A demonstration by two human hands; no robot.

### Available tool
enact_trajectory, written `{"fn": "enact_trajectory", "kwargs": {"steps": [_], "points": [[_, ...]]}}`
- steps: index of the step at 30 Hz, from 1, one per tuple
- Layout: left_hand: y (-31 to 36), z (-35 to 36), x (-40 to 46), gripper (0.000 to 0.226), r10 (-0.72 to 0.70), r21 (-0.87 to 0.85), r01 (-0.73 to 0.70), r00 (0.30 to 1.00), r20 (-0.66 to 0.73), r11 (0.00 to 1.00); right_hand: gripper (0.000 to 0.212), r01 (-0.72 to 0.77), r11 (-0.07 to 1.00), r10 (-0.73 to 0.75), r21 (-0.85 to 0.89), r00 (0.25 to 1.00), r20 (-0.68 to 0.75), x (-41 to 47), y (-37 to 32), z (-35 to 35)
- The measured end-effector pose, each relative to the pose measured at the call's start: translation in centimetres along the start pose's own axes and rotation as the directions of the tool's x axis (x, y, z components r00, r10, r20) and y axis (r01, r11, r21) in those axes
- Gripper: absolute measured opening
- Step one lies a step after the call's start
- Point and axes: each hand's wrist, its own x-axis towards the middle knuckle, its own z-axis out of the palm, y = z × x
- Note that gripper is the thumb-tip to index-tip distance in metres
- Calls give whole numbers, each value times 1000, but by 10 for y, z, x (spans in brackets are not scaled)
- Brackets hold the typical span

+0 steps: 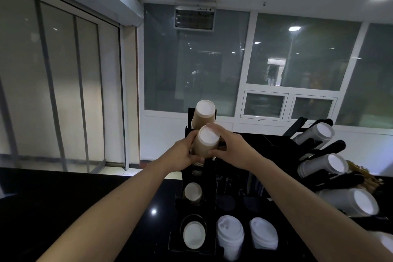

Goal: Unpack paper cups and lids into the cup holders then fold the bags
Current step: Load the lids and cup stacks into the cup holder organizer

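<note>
A stack of brown paper cups (206, 142), bottoms toward me, sits at the second slot of the black cup holder (209, 178). My left hand (187, 152) grips the stack from the left and below. My right hand (228, 144) grips it from the right, fingers over its top and thumb underneath. Another brown cup stack (204, 112) lies in the top slot just above. Lower slots hold a smaller brown stack (193, 193) and a white-bottomed stack (194, 234). Two stacks of white lids (230, 235) (263, 232) stand in the holder's front wells.
A second black rack at the right holds three stacks of white cups (319, 134) (331, 166) (359, 202). The black counter (85, 204) spreads to the left. Glass partitions and a window wall stand behind the holders.
</note>
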Motion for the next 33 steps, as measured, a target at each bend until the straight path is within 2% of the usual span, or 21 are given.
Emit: {"fn": "enact_trajectory", "kwargs": {"steps": [5, 8, 13, 18, 22, 25, 27, 29, 31, 33], "points": [[2, -5, 0, 94, 3, 15, -3, 999, 34, 1000, 78, 42, 999, -42, -17, 999, -6, 8, -3, 3], [4, -11, -3, 91, 11, 13, -11, 1000, 6, 1000, 74, 79, 997, -79, -14, 997, -5, 11, -11, 4], [-1, -9, -11, 90, -20, 38, 20, 1000, -8, 999, 77, 75, 996, -77, -44, 996, -49, 7, -11, 16], [9, -10, -11, 92, -39, 51, 39, 999, 5, 998, 80, 33, 999, -31, 26, 996, -79, 6, -10, 16], [9, -7, -12, 87, -69, 78, 69, 998, -3, 995, 86, 11, 998, -14, -62, 999, -43, 2, -13, 19], [16, -12, -19, 98, -77, -27, 78, 996, 40, 997, 83, -5, 1000, 5, -20, 999, -33, -2, -18, 23], [22, -15, -25, 90, -53, -129, 53, 999, 6, 990, 80, -38, 999, 39, 15, 997, -68, -4, -18, 23], [30, -16, -28, 72, -43, -187, 26, 995, -87, 982, 81, -63, 998, 63, -4, 995, -81, -7, -18, 23], [33, -16, -25, 58, -40, -180, 11, 987, -159, 984, 81, -72, 997, 71, -12, 994, -77, -9, -18, 23], [34, -14, -22, 52, -57, -136, 34, 984, -167, 990, 80, -94, 995, 93, -14, 993, -73, -10, -20, 23]]}}
